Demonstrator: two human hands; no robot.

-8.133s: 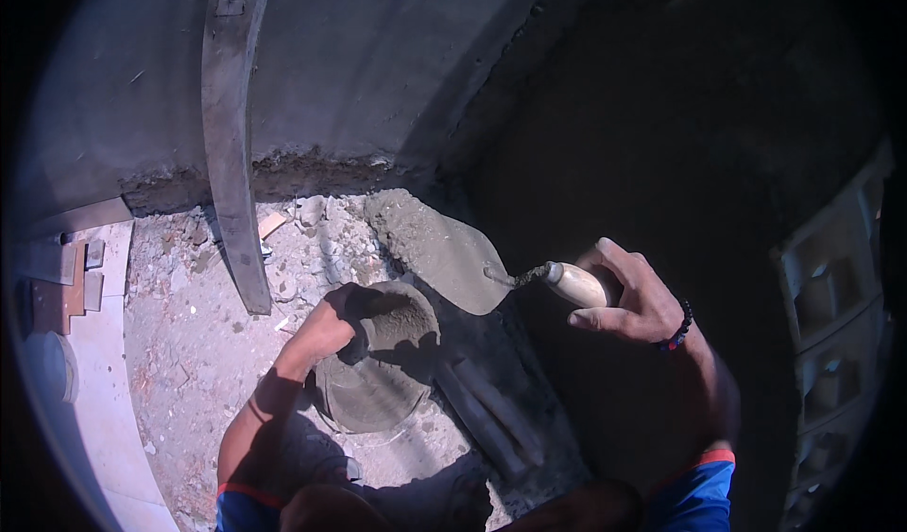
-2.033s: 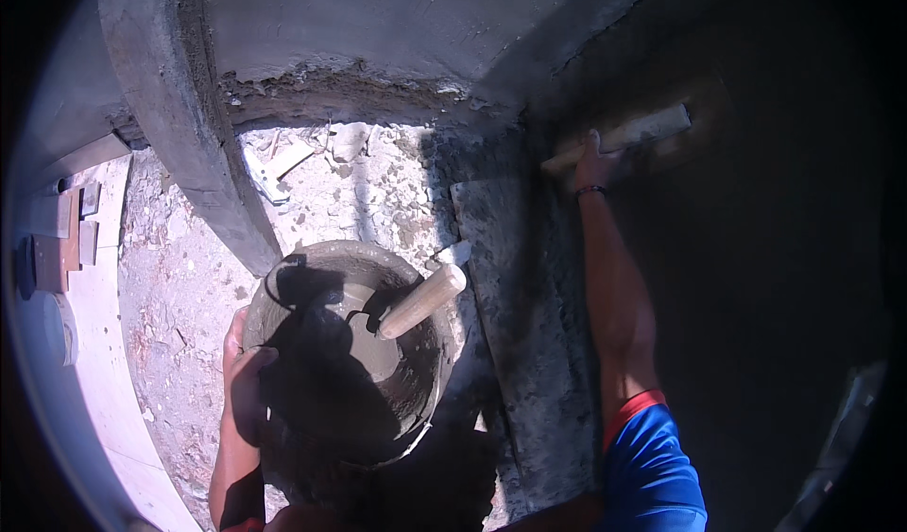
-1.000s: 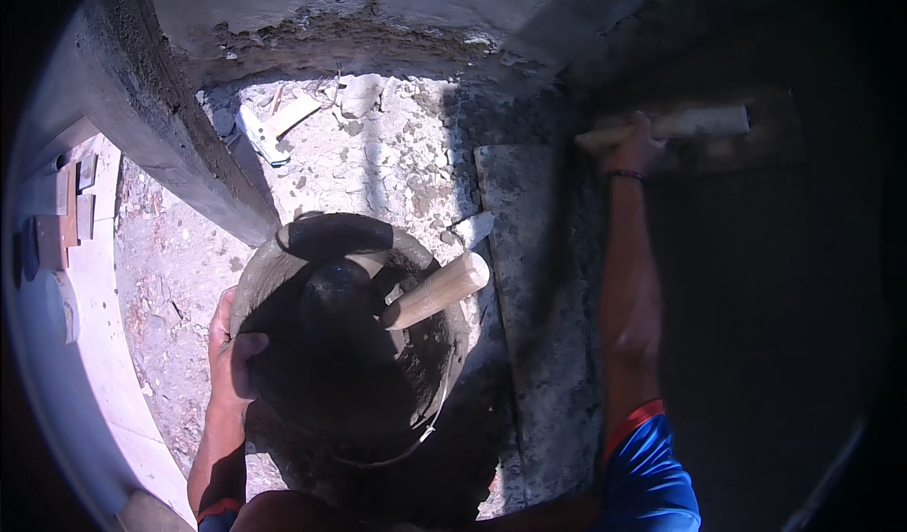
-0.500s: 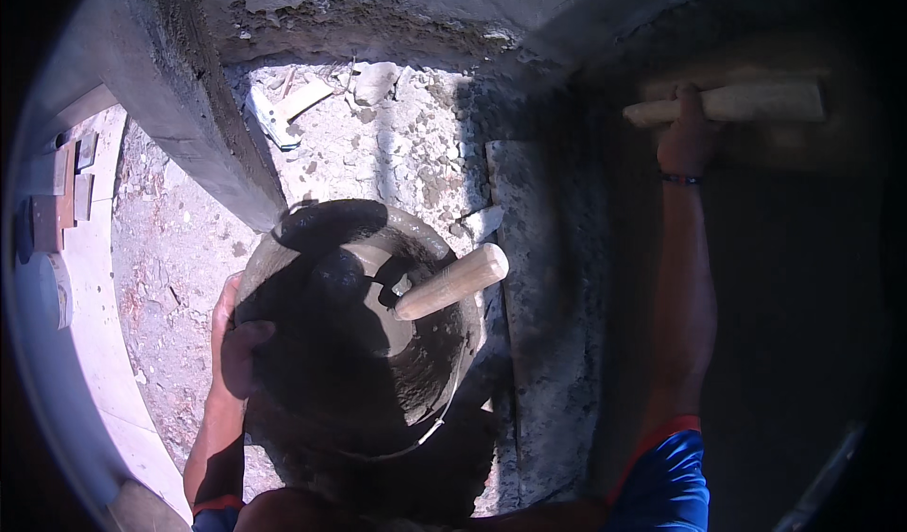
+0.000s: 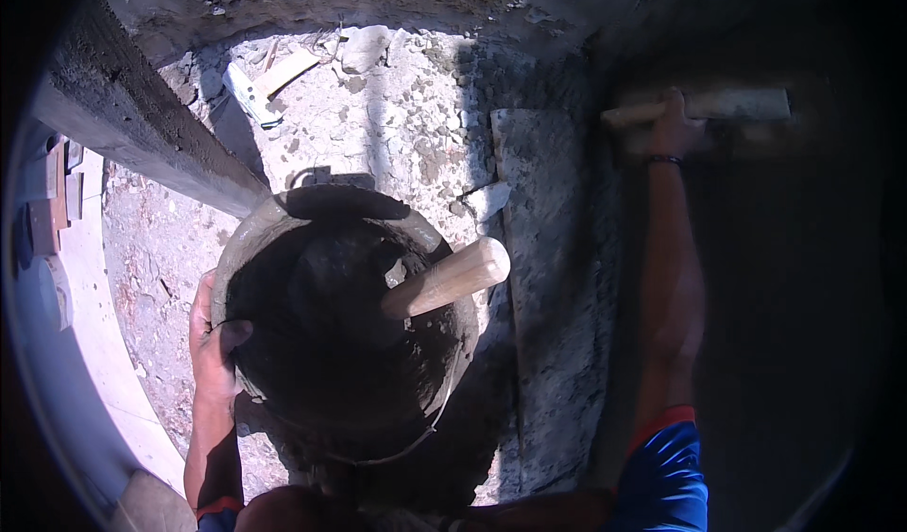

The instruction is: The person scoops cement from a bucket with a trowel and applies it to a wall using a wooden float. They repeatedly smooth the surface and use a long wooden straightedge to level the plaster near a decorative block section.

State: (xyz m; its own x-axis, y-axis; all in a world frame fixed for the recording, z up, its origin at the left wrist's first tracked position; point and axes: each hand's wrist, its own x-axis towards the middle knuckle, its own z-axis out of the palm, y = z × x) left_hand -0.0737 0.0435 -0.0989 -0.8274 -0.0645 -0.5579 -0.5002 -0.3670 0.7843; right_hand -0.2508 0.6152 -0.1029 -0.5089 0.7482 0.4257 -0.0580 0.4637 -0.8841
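My left hand is closed on the left rim of a mortar-smeared bucket, thumb over the edge. Dark wet mortar lies inside, mostly in shadow. Out of it a trowel's thick wooden handle leans over the right rim; its blade is hard to make out in the shade. At the far right, with my arm stretched out, my right hand grips the wooden handle of a plastering float. The float's plate lies against a dark surface and is only dimly visible.
A mortar-crusted board slants down to the bucket from the upper left. Rubble and a white scrap lie beyond it. A long grey plank runs along the right. Wood and brown blocks are at the far left.
The view has shifted, so the board and rubble sit higher. The bucket appears farther left, and shadow covers the trowel blade that was sunlit. The float appears slightly left and up, still in my right hand.
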